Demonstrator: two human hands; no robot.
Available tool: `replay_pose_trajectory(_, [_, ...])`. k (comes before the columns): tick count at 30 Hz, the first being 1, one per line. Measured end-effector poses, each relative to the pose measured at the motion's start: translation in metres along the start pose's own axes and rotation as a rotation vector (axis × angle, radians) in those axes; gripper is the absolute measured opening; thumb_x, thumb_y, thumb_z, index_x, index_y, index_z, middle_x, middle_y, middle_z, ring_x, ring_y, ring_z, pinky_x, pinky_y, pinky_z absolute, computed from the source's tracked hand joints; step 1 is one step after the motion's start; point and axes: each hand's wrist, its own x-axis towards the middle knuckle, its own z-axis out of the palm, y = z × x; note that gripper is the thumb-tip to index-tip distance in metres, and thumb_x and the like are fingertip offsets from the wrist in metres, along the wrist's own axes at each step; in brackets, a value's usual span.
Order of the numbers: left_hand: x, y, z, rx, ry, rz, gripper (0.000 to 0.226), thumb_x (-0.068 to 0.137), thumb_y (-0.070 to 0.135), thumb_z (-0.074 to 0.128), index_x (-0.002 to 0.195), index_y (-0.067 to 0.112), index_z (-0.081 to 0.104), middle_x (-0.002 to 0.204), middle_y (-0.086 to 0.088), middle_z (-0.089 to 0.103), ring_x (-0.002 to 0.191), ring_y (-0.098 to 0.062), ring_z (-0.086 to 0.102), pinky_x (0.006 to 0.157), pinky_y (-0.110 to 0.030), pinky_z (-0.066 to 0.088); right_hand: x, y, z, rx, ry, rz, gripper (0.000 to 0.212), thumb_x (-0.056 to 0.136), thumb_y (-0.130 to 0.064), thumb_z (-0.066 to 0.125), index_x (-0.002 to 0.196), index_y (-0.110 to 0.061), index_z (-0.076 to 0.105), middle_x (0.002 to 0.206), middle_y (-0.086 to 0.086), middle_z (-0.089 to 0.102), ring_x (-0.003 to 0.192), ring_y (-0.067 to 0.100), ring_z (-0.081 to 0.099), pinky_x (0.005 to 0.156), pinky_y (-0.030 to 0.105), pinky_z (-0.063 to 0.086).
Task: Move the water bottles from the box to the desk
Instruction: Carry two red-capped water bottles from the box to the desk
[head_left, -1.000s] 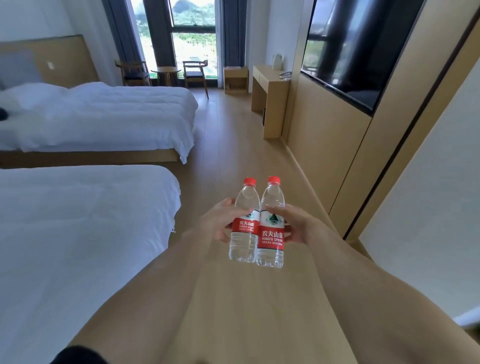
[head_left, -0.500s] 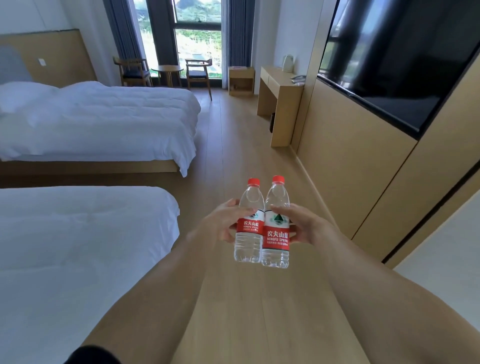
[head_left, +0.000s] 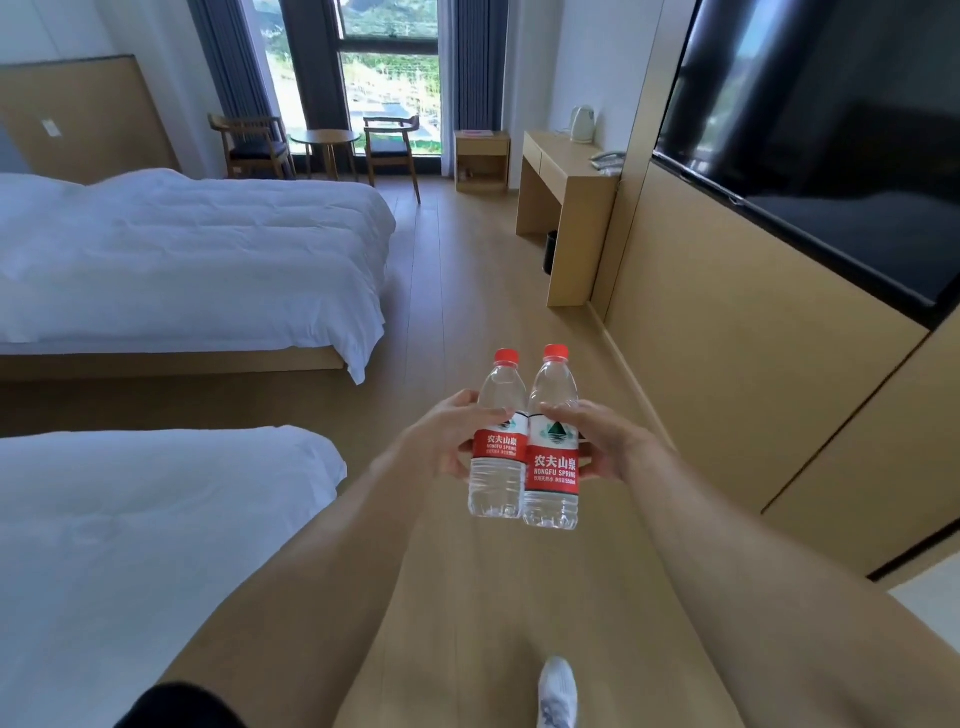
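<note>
Left hand (head_left: 447, 441) clamped on left clear red-capped plastic water bottle (head_left: 497, 441), right hand (head_left: 605, 441) clamped on right clear red-capped plastic water bottle (head_left: 552, 447), bottles touching, upright, light wooden desk (head_left: 566, 176) well ahead

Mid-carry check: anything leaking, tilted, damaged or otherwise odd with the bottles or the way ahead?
Nothing stands out. The left hand grips one clear plastic red-capped water bottle, the right hand the other; both upright, capped, side by side, no drips visible. The light wooden desk ahead holds a white kettle and a telephone.
</note>
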Motion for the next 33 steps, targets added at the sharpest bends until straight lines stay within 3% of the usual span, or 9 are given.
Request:
replay_pose_trajectory(8, [0.132, 0.085, -0.011, -0.032, 0.071, -0.002, 0.048, 0.085, 0.027, 0.081, 0.126, 0.025, 0.056, 0.109, -0.011, 0.073, 0.101, -0.030, 0.073, 0.087, -0.060, 0.057, 0.140, -0.090, -0.043, 0.005, -0.059, -0.006, 0.050, 0.089, -0.033, 0.074, 0.128, -0.012, 0.052, 0.116, 0.017, 0.071, 0.095, 0.030, 0.069, 0.093, 0.053, 0.055])
replay_pose_trajectory(17, [0.258, 0.181, -0.040, -0.129, 0.123, 0.058, 0.056, 0.085, 0.024, 0.081, 0.132, 0.027, 0.050, 0.112, -0.014, 0.072, 0.104, -0.032, 0.072, 0.090, -0.062, 0.055, 0.281, -0.208, -0.074, -0.076, -0.123, -0.052, 0.051, 0.089, -0.033, 0.073, 0.127, -0.010, 0.050, 0.110, 0.019, 0.071, 0.085, 0.028, 0.069, 0.081, 0.046, 0.059])
replay_pose_trajectory(21, [0.314, 0.214, -0.072, -0.138, 0.136, 0.083, 0.060, 0.082, 0.026, 0.083, 0.132, 0.029, 0.050, 0.112, -0.012, 0.073, 0.104, -0.030, 0.071, 0.090, -0.062, 0.055, 0.339, -0.254, -0.069, -0.089, -0.137, -0.071, 0.048, 0.089, -0.031, 0.074, 0.124, -0.008, 0.052, 0.109, 0.019, 0.071, 0.085, 0.028, 0.068, 0.083, 0.047, 0.056])
replay_pose_trajectory(28, [0.435, 0.272, -0.148, -0.105, 0.079, 0.122, 0.068, 0.077, 0.030, 0.087, 0.133, 0.028, 0.049, 0.114, -0.014, 0.071, 0.103, -0.031, 0.072, 0.088, -0.063, 0.055, 0.456, -0.329, -0.049, -0.080, -0.106, -0.078, 0.047, 0.090, -0.032, 0.073, 0.126, -0.010, 0.053, 0.103, 0.015, 0.071, 0.074, 0.022, 0.068, 0.064, 0.036, 0.056])
replay_pose_trajectory(33, [0.524, 0.326, -0.206, -0.080, 0.023, 0.109, 0.067, 0.078, 0.029, 0.086, 0.134, 0.025, 0.049, 0.115, -0.014, 0.070, 0.103, -0.032, 0.072, 0.090, -0.063, 0.055, 0.542, -0.390, -0.031, -0.052, -0.052, -0.067, 0.049, 0.090, -0.032, 0.072, 0.129, -0.012, 0.051, 0.115, 0.017, 0.069, 0.086, 0.026, 0.068, 0.076, 0.042, 0.057])
